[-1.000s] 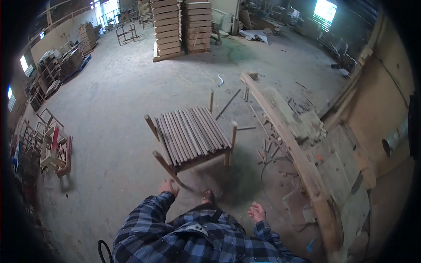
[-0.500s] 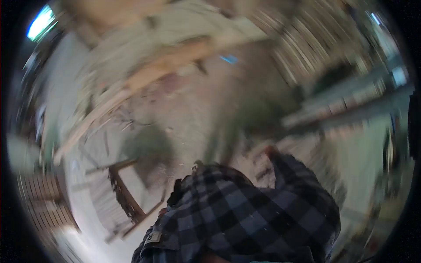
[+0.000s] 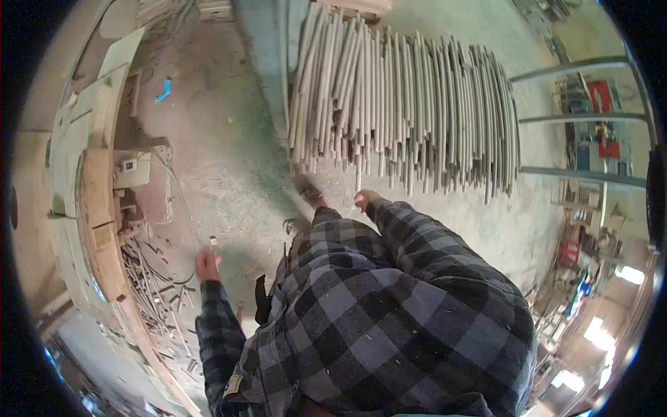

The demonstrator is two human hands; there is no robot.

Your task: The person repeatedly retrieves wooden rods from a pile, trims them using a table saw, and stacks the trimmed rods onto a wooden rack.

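Observation:
My left hand hangs out over the floor at the left, its thumb apart from the slightly blurred fingers. Nothing shows in it. A small pale block appears just beyond its fingertips, and I cannot tell whether it lies on the floor. My right hand is in front of my body, fingers loosely bent, with no object visible in it. Closest to that hand is a wide stack of long, thin wooden poles, whose uneven near ends point toward me. No contact shows between hand and poles.
Along the left runs a wooden bench, with scattered offcuts on the floor beneath. A cable loops beside it. A blue scrap lies farther ahead. Metal rails and cluttered shelving stand at the right.
My view has swung round to the right and sharpened. The pole stack is now straight ahead, the bench has shifted left, and my left hand has come into view.

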